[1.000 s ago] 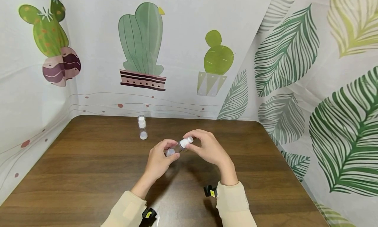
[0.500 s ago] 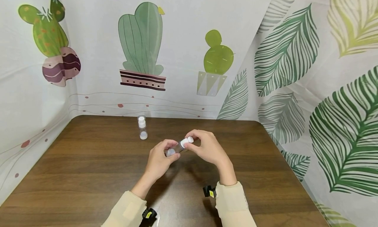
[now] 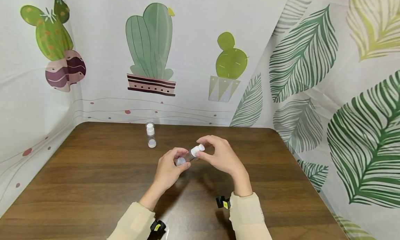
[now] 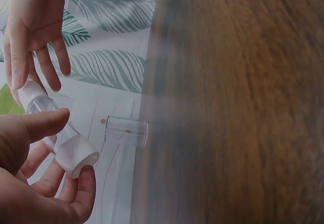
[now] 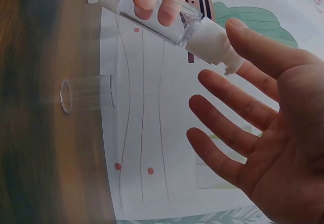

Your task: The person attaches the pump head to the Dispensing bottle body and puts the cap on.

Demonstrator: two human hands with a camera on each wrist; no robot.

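A clear pump bottle (image 5: 161, 17) with a white base and a white pump head (image 3: 197, 150) is held tilted above the table. My left hand (image 3: 168, 166) grips its lower end between thumb and fingers; in the left wrist view the white base (image 4: 76, 155) shows among them. At the upper end, my right hand (image 3: 220, 156) pinches the pump head between thumb and index finger. Its other fingers (image 5: 223, 113) are spread away from the bottle. A clear cylindrical cap (image 5: 88, 93) stands on the table beyond the hands, mostly hidden in the head view.
A second pump bottle (image 3: 151, 135), with a clear cap over its white head, stands upright near the table's back edge, left of the hands. The brown wooden table (image 3: 93, 184) meets a printed cloth backdrop (image 3: 193, 59) behind and at the sides.
My right hand shifts slightly at the pump head, its index finger a little higher than before. The left hand and the standing bottle stay put.
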